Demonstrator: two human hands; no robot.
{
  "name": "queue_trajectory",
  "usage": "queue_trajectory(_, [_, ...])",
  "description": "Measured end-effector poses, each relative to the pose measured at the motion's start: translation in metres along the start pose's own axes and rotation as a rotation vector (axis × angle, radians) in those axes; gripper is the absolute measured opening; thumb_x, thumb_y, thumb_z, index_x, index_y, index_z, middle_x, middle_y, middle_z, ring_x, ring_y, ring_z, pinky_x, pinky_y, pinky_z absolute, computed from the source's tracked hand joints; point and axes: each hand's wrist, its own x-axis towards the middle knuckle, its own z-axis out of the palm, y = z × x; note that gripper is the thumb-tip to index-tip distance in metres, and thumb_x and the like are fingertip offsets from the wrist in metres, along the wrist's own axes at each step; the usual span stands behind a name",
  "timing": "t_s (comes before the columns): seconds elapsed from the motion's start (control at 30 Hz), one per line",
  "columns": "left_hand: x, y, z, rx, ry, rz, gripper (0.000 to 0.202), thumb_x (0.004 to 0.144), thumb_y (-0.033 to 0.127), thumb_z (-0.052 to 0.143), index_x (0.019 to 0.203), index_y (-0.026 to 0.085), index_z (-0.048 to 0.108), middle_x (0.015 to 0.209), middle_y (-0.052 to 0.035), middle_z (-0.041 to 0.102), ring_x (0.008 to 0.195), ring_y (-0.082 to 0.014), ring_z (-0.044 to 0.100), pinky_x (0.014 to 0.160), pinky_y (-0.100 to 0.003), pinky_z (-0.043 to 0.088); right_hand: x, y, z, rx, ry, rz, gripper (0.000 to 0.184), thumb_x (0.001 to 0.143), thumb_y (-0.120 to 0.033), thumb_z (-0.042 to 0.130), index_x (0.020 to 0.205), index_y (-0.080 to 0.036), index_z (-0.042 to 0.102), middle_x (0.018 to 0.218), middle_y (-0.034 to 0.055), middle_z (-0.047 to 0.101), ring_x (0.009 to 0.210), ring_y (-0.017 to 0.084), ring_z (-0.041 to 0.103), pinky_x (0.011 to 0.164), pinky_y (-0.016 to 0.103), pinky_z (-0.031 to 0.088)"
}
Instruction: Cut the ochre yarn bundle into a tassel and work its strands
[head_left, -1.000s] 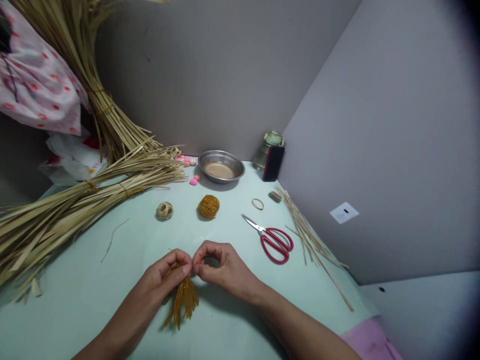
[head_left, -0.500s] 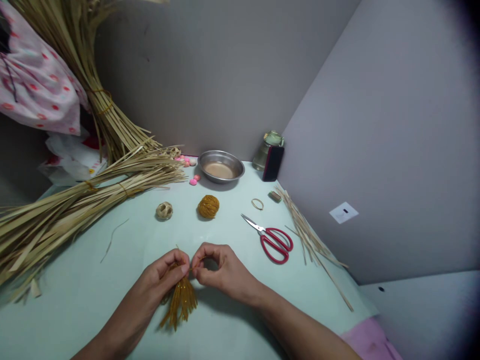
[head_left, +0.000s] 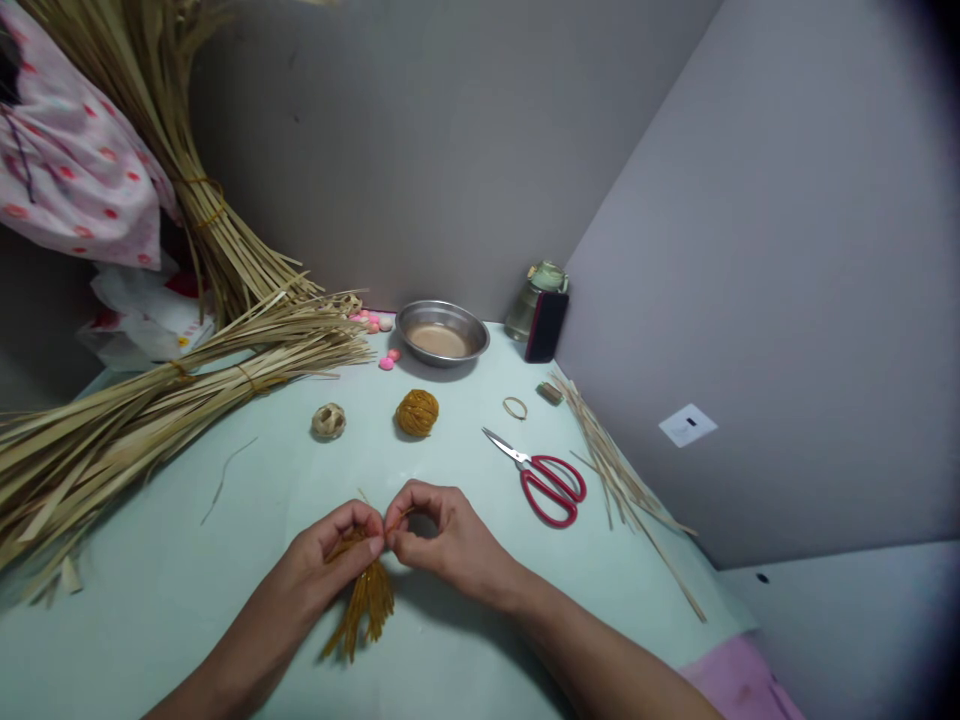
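A golden-brown tassel of yarn [head_left: 365, 605] hangs from my left hand [head_left: 341, 545], its loose strands fanning downward over the table. The left thumb and fingers pinch its top end. My right hand [head_left: 439, 535] is closed in a pinch right beside the left fingertips, with a thin strand of the same yarn [head_left: 405, 515] at its fingers. The fingertips of both hands meet or nearly meet, partly hiding the tassel's top. Beyond the hands sit a ball of golden-brown yarn [head_left: 417, 413] and a small woven openwork ball [head_left: 328, 422].
Red-handled scissors [head_left: 551, 488] lie to the right, near a thin ring [head_left: 515, 408] and loose strips [head_left: 615, 460]. A metal bowl of liquid [head_left: 442, 335], a phone [head_left: 547, 327] and a glass jug [head_left: 521, 310] stand at the back. Bundled dried strips [head_left: 187, 400] cover the left side.
Both hands have shifted very slightly, the left a little to the right and the right slightly upward. The tassel stays in the left hand's pinch.
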Motion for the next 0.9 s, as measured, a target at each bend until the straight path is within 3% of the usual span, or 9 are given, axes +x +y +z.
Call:
queue_trajectory(0.7, [-0.007, 0.013, 0.007, -0.168, 0.021, -0.062, 0.018, 0.091, 0.037, 0.065, 0.08, 0.024, 0.059, 0.078, 0.0037, 0.052, 0.075, -0.0153, 0.044, 0.065, -0.023, 0.039, 0.0, 0.001, 0.003, 0.043, -0.027, 0.065, 0.012, 0.071, -0.021, 0.071, 0.078, -0.015, 0.064, 0.072, -0.0015, 0.058, 0.067, 0.012, 0.048, 0.066, 0.025, 0.039])
queue_trajectory(0.9, [-0.005, 0.009, 0.005, -0.172, 0.028, -0.047, 0.017, 0.091, 0.037, 0.067, 0.082, 0.024, 0.06, 0.078, 0.0033, 0.052, 0.075, -0.0153, 0.046, 0.066, -0.024, 0.04, 0.0, 0.001, 0.0, 0.039, -0.112, 0.032, 0.038, 0.076, -0.049, 0.08, 0.08, -0.017, 0.06, 0.072, -0.0028, 0.052, 0.068, 0.012, 0.043, 0.065, 0.025, 0.034])
